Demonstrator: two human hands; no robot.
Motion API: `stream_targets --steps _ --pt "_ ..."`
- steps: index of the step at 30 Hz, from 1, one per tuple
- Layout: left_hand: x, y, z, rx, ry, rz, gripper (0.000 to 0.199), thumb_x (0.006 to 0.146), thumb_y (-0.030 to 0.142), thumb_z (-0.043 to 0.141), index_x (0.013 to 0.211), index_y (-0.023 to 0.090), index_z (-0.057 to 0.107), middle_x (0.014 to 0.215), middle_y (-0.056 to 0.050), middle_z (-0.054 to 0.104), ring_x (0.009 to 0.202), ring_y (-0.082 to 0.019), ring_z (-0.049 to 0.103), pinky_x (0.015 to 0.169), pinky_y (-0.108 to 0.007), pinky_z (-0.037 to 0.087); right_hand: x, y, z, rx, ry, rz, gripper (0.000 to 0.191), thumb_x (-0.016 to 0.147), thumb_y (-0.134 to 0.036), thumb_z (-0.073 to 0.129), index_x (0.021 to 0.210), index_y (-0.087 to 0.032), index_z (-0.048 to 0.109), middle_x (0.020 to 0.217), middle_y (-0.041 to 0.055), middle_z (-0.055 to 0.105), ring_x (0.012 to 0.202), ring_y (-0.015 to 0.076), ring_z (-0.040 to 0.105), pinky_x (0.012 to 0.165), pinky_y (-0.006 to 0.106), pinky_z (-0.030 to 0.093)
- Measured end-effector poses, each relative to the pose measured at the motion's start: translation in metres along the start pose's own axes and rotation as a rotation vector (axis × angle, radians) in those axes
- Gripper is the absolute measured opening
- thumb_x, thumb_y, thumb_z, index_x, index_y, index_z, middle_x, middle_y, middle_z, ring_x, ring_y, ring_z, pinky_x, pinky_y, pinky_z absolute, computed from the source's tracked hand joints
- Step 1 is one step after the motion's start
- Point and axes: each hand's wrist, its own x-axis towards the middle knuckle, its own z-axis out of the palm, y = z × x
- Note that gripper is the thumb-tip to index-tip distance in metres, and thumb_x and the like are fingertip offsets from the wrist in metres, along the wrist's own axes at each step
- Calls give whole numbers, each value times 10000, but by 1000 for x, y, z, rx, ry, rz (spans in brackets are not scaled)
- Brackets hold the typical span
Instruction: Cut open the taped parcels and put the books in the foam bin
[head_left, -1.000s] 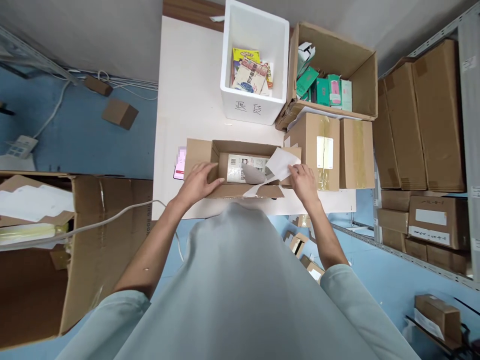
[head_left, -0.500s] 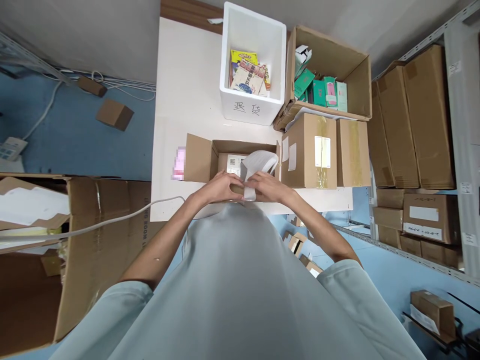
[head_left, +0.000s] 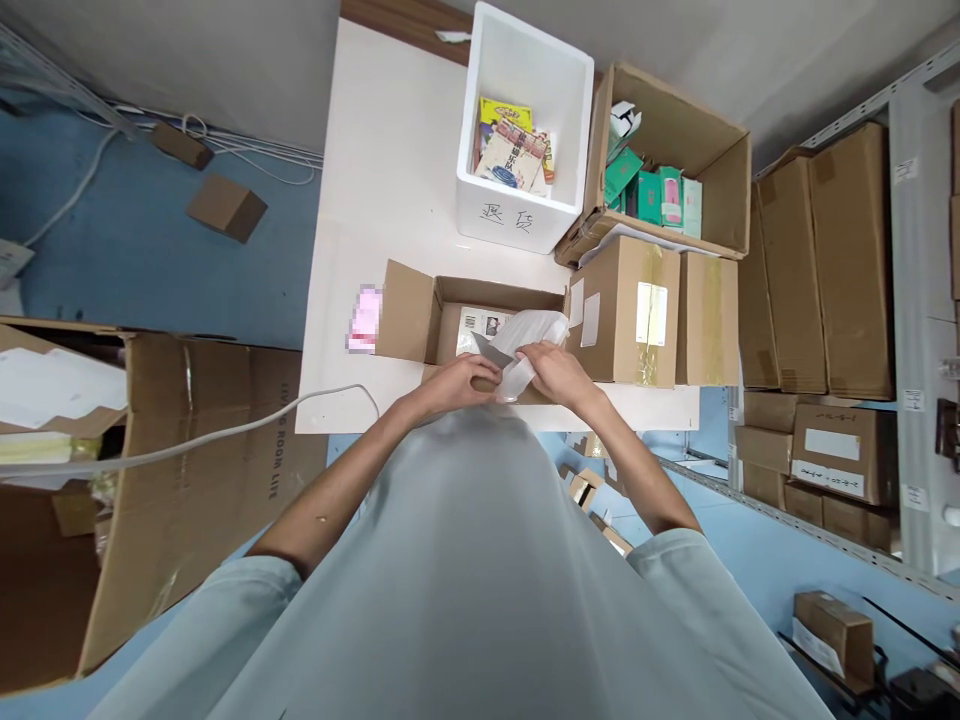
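Now that white film (head_left: 541,325) has gathered inward over the open box (head_left: 407,313), the right hand (head_left: 559,376) pinches it; left hand (head_left: 453,386) fingers half curl, hold unclear.

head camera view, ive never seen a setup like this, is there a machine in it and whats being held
No machine here: these are a person's bare left hand and right hand, seen by a camera on that person's head, looking forward and down. The grey-blue shirt is the wearer's. On the white table stands an open box with a printed item inside. The right hand holds a thin, pale sheet in its fingers; the left hand is close beside it, its grip unclear. Farther back are a white tub with booklets and a carton of green packets.
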Motion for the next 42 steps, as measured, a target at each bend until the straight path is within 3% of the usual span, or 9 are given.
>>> stream_targets --steps 5,10,16,22,27,31,36,39,42 --pt "9 16 7 -152 -47 42 421 961 638 729 921 249 884 1082 -78 825 978 -263 743 897 -371 567 4 0 13 205 133 118 484 1199 -303 361 1513 -123 683 1388 182 793 1252 343 744 1077 461 587" --pt "19 18 7 -254 -16 -58 428 907 589 732 748 193 762 691 -10 683 644 -165 571 613 -289 407 -11 -4 37 163 251 205 626 1118 -278 483 1725 -124 495 1473 225 688 1334 387 681 1101 547 632" --pt "24 14 10 -428 36 -187 418 845 575 819 707 189 737 630 -4 692 600 -165 632 589 -281 499 -35 -11 62 80 306 238 612 1164 -349 443 1749 -173 482 1518 238 624 1436 395 604 1138 574 650" --pt "29 -11 -17 -739 469 -444 414 864 552 888 960 166 773 1020 -150 864 890 -242 841 881 -394 706 -33 -23 81 -42 56 181 720 1118 -283 524 1816 -192 368 1698 253 534 1530 403 564 1016 512 720" --pt "25 -32 -38 -283 292 -440 358 896 539 857 900 190 776 940 -128 870 792 -269 819 782 -378 667 -30 -23 93 -114 146 242 668 1130 -228 417 1789 -114 407 1719 293 547 1515 417 610 1108 552 679" --pt "28 -28 -33 121 245 -286 442 986 423 720 1359 193 773 1092 -125 884 1042 -336 825 981 -425 625 -23 -15 91 -128 223 265 795 1037 -103 460 1824 -148 361 1865 285 351 1353 419 748 1039 550 704" --pt "47 -10 -13 28 -54 -77 618 956 578 734 1459 220 765 1483 -126 784 1302 -350 759 1098 -413 600 -8 -21 83 -43 127 335 950 989 -55 454 1886 -185 167 1925 281 35 1041 361 852 871 536 733" --pt "58 0 7 132 -99 -71 653 828 630 861 1306 187 836 1354 -149 816 1290 -406 739 1080 -449 599 -8 -16 76 15 150 366 1050 929 -5 476 1891 -207 107 1941 252 2 1285 409 793 894 521 733" --pt "62 3 25 272 -49 -42 425 810 476 882 1122 189 867 1217 -154 824 1229 -415 736 1052 -469 588 -20 -1 71 87 232 351 918 984 -16 423 1867 -140 203 1939 258 108 1588 419 590 1031 523 700"
